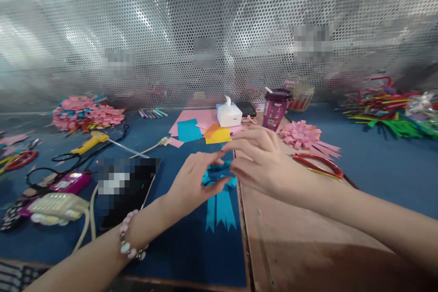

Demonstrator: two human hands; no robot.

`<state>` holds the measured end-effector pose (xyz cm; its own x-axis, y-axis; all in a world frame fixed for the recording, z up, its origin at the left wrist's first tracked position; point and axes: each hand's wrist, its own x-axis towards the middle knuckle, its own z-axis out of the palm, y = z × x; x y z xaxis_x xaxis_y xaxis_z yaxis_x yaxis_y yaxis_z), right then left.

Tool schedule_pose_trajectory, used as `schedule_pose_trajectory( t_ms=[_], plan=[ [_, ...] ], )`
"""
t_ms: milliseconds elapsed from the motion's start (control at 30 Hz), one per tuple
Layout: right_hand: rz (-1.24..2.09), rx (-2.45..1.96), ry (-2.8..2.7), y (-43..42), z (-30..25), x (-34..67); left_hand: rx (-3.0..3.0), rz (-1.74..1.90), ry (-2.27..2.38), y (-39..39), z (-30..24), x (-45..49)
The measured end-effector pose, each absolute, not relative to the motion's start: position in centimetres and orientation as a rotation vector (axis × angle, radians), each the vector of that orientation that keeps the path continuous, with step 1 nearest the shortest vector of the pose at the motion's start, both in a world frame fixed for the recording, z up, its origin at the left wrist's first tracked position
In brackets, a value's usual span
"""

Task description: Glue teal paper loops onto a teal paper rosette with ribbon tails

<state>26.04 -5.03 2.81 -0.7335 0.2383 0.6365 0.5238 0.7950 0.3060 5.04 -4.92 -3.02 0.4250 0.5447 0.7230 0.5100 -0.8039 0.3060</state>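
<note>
**A:** What are our hands doing?

**B:** Our left hand [193, 185] and right hand [262, 159] meet just above the table [376, 164], fingertips touching. Both are closed on a blue paper bow [219, 175]. The left pinches it from its side. The right curls over the top, with the thumb underneath.

**A:** Where does the bow sit?

**B:** It sits between our two hands. Its notched tails hang down below them, towards us.

**A:** What lies around the hands?

**B:** Red scissors [320, 164] lie just past the right hand, on its outer side. A pink paper flower [300, 134] is beyond them, and a purple cup [275, 109] stands farther out ahead of the right hand. A white tissue box [228, 115] sits ahead of both hands on coloured paper sheets [191, 130]. A phone [126, 191] lies close beside the left hand, on its outer side, with a yellow glue gun [91, 142] beyond it. We wear a beaded bracelet [132, 242] on the left wrist.
</note>
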Motion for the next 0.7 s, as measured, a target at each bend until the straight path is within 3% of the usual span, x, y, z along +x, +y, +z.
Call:
schedule_pose_trajectory(
  t_ms=[167,333,467,700],
  plan=[
    [-0.898,-0.329,-2.243,-5.1,4.1,26.8,1.671,1.513,1.011,-3.8,-1.9,5.0],
    [-1.08,0.02,-2.219,-5.0,4.6,27.4,0.999,0.846,0.758,-2.8,-0.6,4.8],
    [-1.147,0.099,-2.176,-3.8,4.1,27.8,1.009,0.811,0.711,-2.7,-0.9,4.6],
    [-0.683,-0.251,-2.224,-0.4,0.6,29.0,1.301,1.047,0.864,-2.6,-1.4,4.6]
  ],
)
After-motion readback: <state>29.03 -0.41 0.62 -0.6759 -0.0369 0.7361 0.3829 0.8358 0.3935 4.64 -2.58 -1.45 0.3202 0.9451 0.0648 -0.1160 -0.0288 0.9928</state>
